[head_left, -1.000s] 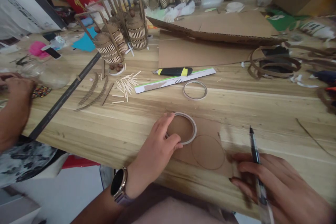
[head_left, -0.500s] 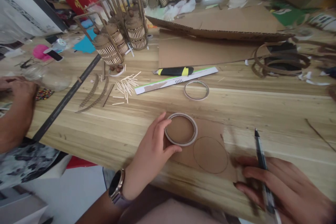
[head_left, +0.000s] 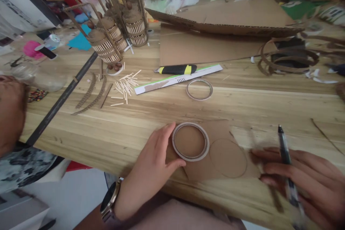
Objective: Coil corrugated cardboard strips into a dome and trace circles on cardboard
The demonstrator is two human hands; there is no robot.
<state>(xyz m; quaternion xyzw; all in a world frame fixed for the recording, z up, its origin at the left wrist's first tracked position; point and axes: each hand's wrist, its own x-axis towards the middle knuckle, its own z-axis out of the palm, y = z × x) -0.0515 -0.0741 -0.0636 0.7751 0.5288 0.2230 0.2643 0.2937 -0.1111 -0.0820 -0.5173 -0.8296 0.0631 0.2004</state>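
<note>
My left hand (head_left: 152,160), with a watch on its wrist, has its fingers and thumb against the left side of a roll of tape (head_left: 207,143). The roll lies flat on a small piece of brown cardboard (head_left: 199,174). To its right, a drawn circle (head_left: 228,158) shows on the same cardboard. My right hand (head_left: 309,183) is closed around a dark pen (head_left: 286,154), its tip pointing up and away from the cardboard. Those fingers are partly blurred, close to the cardboard's right edge.
Beyond my hands lie a second tape ring (head_left: 188,92), a utility knife (head_left: 176,69) on a white strip (head_left: 159,84) and loose sticks (head_left: 125,87). Lantern-like models (head_left: 106,45) and large cardboard (head_left: 229,16) stand behind. At far left is another person's arm (head_left: 12,115).
The tape roll and the small cardboard have shifted right, and the cardboard has turned slightly. My left fingers now lie along the roll's outer edge. My right hand and pen have moved right.
</note>
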